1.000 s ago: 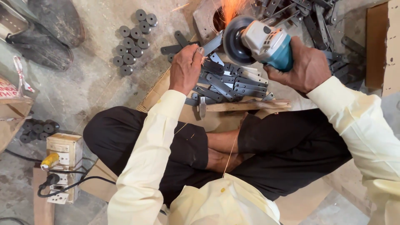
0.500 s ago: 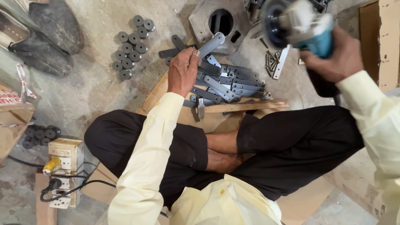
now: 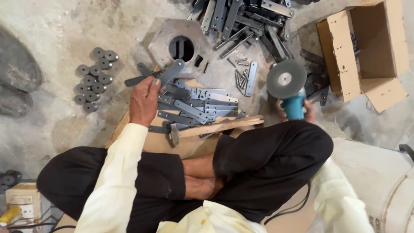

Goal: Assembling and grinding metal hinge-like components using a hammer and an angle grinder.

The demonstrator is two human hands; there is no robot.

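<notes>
I sit cross-legged on the floor. My left hand point(image 3: 144, 100) grips a flat grey metal strip point(image 3: 171, 72) and lifts its far end off a pile of similar strips point(image 3: 196, 105) lying on a wooden board point(image 3: 159, 142). My right hand point(image 3: 308, 110), mostly hidden behind my knee, holds a teal angle grinder point(image 3: 294, 105) low beside my right leg, its grey disc point(image 3: 283, 79) facing up. A hammer point(image 3: 215, 127) with a wooden handle lies across the board in front of my shins.
A hexagonal metal block point(image 3: 179, 43) with a hole stands beyond the pile. More strips point(image 3: 246, 19) are heaped at the top. Round metal discs point(image 3: 92, 80) lie at left, an open cardboard box point(image 3: 366, 51) at right, a power strip point(image 3: 19, 205) at bottom left.
The grinder was throwing sparks over the strips, then my right hand swung it right and down beside my knee. My left hand picked up one strip from the pile.
</notes>
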